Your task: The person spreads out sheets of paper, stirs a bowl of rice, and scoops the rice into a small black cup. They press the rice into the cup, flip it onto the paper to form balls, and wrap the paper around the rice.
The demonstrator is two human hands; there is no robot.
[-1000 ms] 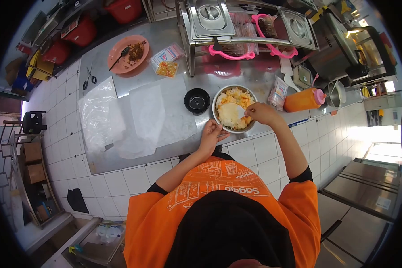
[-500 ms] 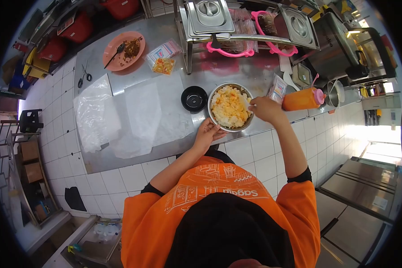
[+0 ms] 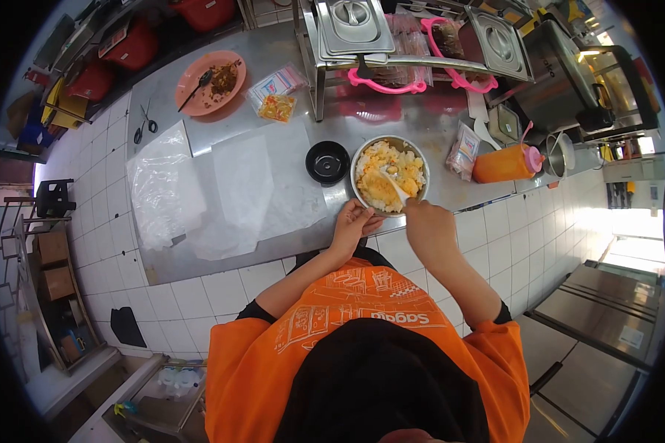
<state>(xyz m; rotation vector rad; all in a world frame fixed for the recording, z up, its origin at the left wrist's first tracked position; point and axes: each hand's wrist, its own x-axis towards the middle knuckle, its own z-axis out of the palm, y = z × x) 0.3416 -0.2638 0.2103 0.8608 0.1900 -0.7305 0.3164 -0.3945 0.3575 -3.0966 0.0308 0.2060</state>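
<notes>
A round metal bowl (image 3: 424, 164) stands at the front edge of the steel table, filled with white rice (image 3: 390, 174) streaked with orange sauce. My left hand (image 3: 353, 224) grips the bowl's near-left rim, thumb over the edge. In my closed right hand (image 3: 431, 226) is the handle of a white rice paddle (image 3: 399, 190), its head resting among the rice. Just left of the bowl sits a small black bowl (image 3: 327, 163). Farther left, sheets of white paper (image 3: 241, 193) and clear plastic (image 3: 159, 190) lie flat on the table.
At the back left are a pink plate (image 3: 187, 103) with dark food and a spoon, scissors (image 3: 146, 122), and packets (image 3: 277, 108). A metal rack (image 3: 319, 92) with lidded pans rises behind the bowl. An orange sauce bottle (image 3: 501, 165) lies to the right, beside a packet (image 3: 462, 152).
My right hand has moved from the bowl's right side down to its near-right side. The paddle now shows inside the rice, and its sauce looks more spread. My left hand stays on the rim.
</notes>
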